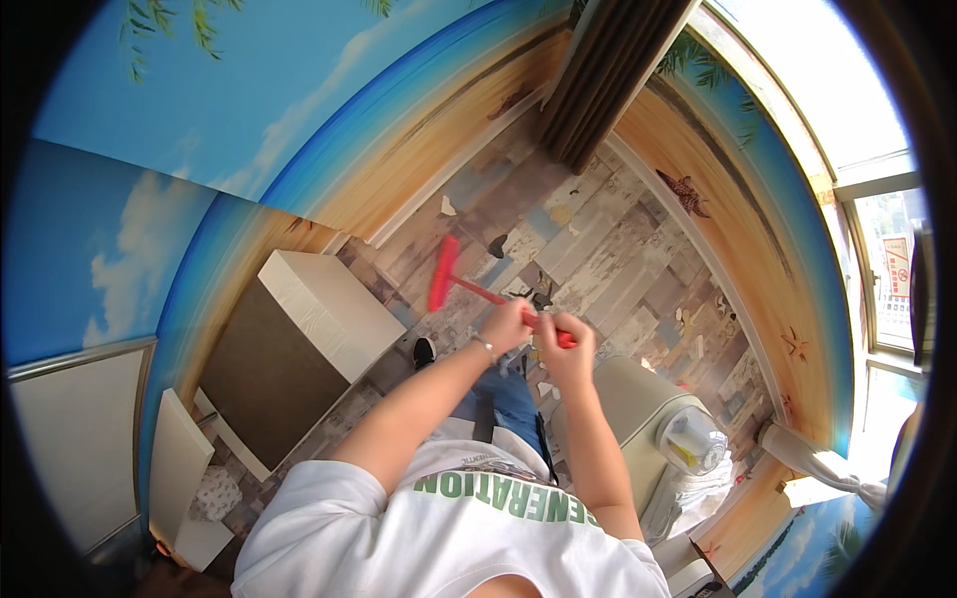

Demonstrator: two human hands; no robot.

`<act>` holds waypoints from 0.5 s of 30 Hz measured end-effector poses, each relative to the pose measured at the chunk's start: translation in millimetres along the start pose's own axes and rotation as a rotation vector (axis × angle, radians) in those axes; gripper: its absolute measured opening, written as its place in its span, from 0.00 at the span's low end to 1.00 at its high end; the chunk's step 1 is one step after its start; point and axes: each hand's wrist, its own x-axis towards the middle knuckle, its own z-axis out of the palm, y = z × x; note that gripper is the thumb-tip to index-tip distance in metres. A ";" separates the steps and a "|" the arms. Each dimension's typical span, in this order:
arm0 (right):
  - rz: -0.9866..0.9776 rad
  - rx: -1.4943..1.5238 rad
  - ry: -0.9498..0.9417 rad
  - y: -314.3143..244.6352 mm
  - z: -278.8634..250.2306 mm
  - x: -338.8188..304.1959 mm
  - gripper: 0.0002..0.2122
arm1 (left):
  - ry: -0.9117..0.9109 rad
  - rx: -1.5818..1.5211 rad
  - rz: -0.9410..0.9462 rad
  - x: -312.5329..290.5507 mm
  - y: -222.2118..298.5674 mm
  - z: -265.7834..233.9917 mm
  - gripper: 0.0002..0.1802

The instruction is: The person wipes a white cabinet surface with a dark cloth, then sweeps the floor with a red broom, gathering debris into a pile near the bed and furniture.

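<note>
Both of my hands are wrapped round the handle of a red broom [444, 274] in front of my body. My left hand [505, 326], with a bracelet at its wrist, grips nearer the head. Close beside it, my right hand [566, 351] holds the end of the handle, which pokes out past the fingers. The broom's head is blurred, over the floor to the left; I cannot tell whether it touches. Beyond it lie a white scrap [448, 206] and a dark scrap [497, 245], with several small bits scattered near my feet.
A white-and-brown cabinet [334, 314] stands at the left. On the right, a beige padded seat [638, 399] carries a clear plastic container [692, 440] and white cloth [688, 503]. A brown curtain [608, 85] hangs at the far corner, beside the window [887, 269].
</note>
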 end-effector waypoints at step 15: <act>-0.168 -0.052 0.135 -45.6 -51.0 11.8 0.08 | -0.029 -0.058 0.203 27.8 82.7 -9.5 0.09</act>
